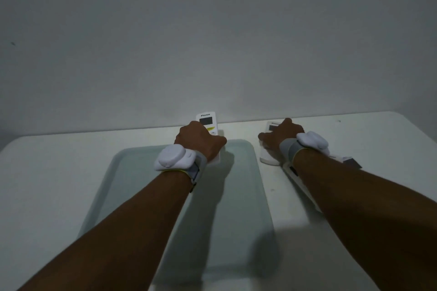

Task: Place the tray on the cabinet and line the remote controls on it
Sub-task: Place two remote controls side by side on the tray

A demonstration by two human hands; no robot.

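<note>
A pale green tray [132, 172] lies flat on the white cabinet top [47, 172]. My left hand [198, 142] grips a white remote control [207, 121] with a dark screen, held over the tray's far edge. To the right of the tray, my right hand [281, 136] closes on a second white remote [269, 157] that rests on the cabinet. Under my right forearm lies a third, long white remote [305, 192], and another with a dark screen [352, 162] shows beyond the arm.
A plain grey wall [212, 30] rises directly behind the cabinet's far edge. Both wrists carry white sensor bands. The cabinet's rounded right corner [402, 116] is in view.
</note>
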